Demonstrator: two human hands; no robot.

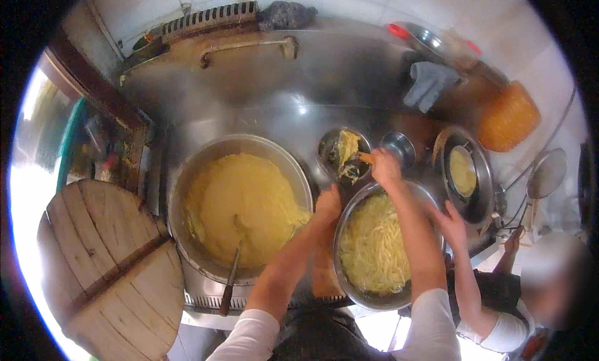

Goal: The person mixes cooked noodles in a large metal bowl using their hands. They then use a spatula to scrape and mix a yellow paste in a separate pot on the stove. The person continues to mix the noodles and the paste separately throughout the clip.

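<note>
My left hand [327, 202] grips the left rim of a metal bowl of pale yellow noodles [372, 245]. Above the bowl's far rim, my right hand [385, 166] is closed on a wooden-handled utensil [365, 156] that reaches into a small metal bowl [343, 153] holding yellow and dark green food. To the left sits a big pot of yellow liquid [240, 205] with a ladle handle [229, 280] sticking out toward me.
Another person at the lower right has a hand [450, 224] near the noodle bowl's right rim. A wooden lid [106, 261] lies at the left. A steel cup [399, 148], a pan of yellow liquid [465, 174], a grey cloth [429, 83] and an orange basket [508, 116] stand on the steel counter.
</note>
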